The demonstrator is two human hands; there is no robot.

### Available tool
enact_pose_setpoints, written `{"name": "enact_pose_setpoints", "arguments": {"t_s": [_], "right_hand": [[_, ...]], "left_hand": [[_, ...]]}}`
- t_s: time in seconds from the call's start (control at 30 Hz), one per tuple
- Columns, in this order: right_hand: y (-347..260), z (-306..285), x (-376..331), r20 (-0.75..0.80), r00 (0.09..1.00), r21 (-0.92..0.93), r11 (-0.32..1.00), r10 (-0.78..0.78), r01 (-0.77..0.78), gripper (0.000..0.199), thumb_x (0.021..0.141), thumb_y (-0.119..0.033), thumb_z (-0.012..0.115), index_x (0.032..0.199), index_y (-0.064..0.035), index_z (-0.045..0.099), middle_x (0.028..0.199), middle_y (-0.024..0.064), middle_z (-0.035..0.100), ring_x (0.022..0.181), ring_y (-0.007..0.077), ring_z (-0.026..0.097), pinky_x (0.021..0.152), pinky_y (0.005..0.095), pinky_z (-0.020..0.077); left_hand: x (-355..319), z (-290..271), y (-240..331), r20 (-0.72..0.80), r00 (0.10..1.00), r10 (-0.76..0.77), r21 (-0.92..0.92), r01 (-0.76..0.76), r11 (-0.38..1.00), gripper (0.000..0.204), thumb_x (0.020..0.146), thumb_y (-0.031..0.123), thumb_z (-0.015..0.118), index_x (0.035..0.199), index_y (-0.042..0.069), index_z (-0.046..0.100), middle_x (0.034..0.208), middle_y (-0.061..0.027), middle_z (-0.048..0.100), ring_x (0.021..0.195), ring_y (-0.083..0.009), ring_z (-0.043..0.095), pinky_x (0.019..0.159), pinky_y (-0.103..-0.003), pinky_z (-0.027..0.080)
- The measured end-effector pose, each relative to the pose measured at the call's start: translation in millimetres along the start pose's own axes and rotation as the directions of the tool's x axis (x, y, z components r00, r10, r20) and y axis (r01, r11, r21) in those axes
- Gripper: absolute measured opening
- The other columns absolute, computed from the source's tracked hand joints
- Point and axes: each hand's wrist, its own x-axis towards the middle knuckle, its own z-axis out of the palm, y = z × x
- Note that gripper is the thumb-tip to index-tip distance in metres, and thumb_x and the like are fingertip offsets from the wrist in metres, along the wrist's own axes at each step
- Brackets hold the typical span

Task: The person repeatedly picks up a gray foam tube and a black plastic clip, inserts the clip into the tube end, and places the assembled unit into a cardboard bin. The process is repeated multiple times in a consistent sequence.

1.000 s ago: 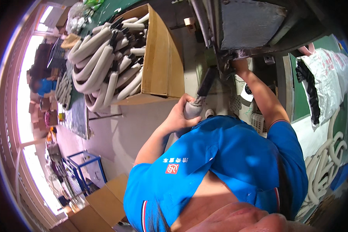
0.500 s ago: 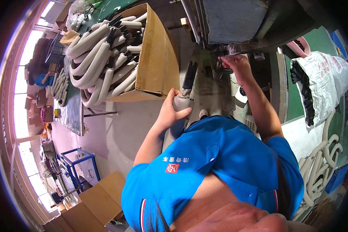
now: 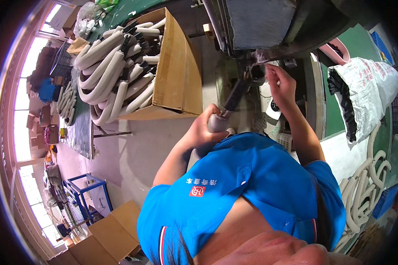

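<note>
Head view: the dark metal machine fills the space above both hands, its lower edge right at the right hand's fingertips. Well to the left of the left hand stands an open cardboard box packed with curved cream foam-covered tubes with black ends. Far to the right of the right hand, a white woven sack holds black parts, and more cream tubes lie loose below it. The left hand is closed around the pale padded end of one tube, whose black end reaches up to the machine between the two hands. The right hand has its fingers pinched at the machine's clamp beside that black tip; whether it grips anything I cannot tell. The tube looks light, its sleeve soft and a little yielding over a stiff core, so the padded part, where the left hand sits, seems the sure hold.
</note>
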Motion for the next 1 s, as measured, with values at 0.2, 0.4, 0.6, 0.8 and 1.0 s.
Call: {"name": "enact_pose_setpoints", "arguments": {"t_s": [0.2,0.4,0.6,0.8,1.0], "right_hand": [[-63,-17,-51,0.369,0.904,0.766,0.479,0.217,-0.428,0.044,0.094,-0.026,0.054,0.129,-0.0048,0.037,0.098,0.0120,0.058,0.081,0.0154,0.060,0.068,0.0274,0.0508],[-86,-14,-86,-0.226,0.956,0.335,0.907,-0.186,0.255,0.039,0.085,-0.010,0.062,0.121,0.0012,0.050,0.103,0.0176,0.057,0.090,0.0239,0.059,0.078,0.0334,0.0495],[-96,-33,-97,-0.233,0.925,-0.048,0.954,-0.299,0.296,0.047,0.080,-0.007,0.065,0.124,0.0034,0.052,0.112,0.0173,0.048,0.098,0.0293,0.051,0.084,0.0354,0.0456],[-104,-52,-90,-0.221,0.954,-0.030,0.979,-0.202,0.201,0.037,0.074,-0.015,0.073,0.103,0.0015,0.058,0.096,0.0148,0.050,0.089,0.0280,0.050,0.076,0.0340,0.0429],[-94,-41,-88,-0.041,0.991,0.413,0.905,0.130,-0.102,0.025,0.071,-0.018,0.076,0.084,-0.0039,0.058,0.084,0.0106,0.050,0.078,0.0234,0.047,0.067,0.0324,0.0396]], "left_hand": [[18,27,28,0.195,0.979,0.054,0.056,-0.066,0.996,0.047,0.067,0.016,0.078,0.101,0.007,0.047,0.088,-0.0039,0.052,0.083,-0.0110,0.048,0.075,-0.027,0.042],[35,45,56,0.068,0.981,0.183,0.041,-0.186,0.982,0.049,0.067,0.009,0.075,0.104,0.006,0.043,0.090,-0.0092,0.055,0.084,-0.0143,0.053,0.075,-0.031,0.045],[47,69,74,0.150,0.891,0.428,0.098,-0.444,0.891,0.056,0.065,0.007,0.078,0.105,0.006,0.038,0.093,-0.0131,0.057,0.084,-0.0204,0.059,0.073,-0.033,0.048],[48,84,69,0.051,0.903,0.427,0.134,-0.430,0.893,0.066,0.065,0.005,0.078,0.115,0.006,0.033,0.095,-0.0172,0.059,0.084,-0.0264,0.063,0.071,-0.035,0.050],[47,104,56,-0.009,0.895,0.446,0.015,-0.446,0.895,0.080,0.068,0.003,0.077,0.128,0.006,0.025,0.101,-0.0181,0.060,0.089,-0.0235,0.062,0.073,-0.032,0.051]]}}
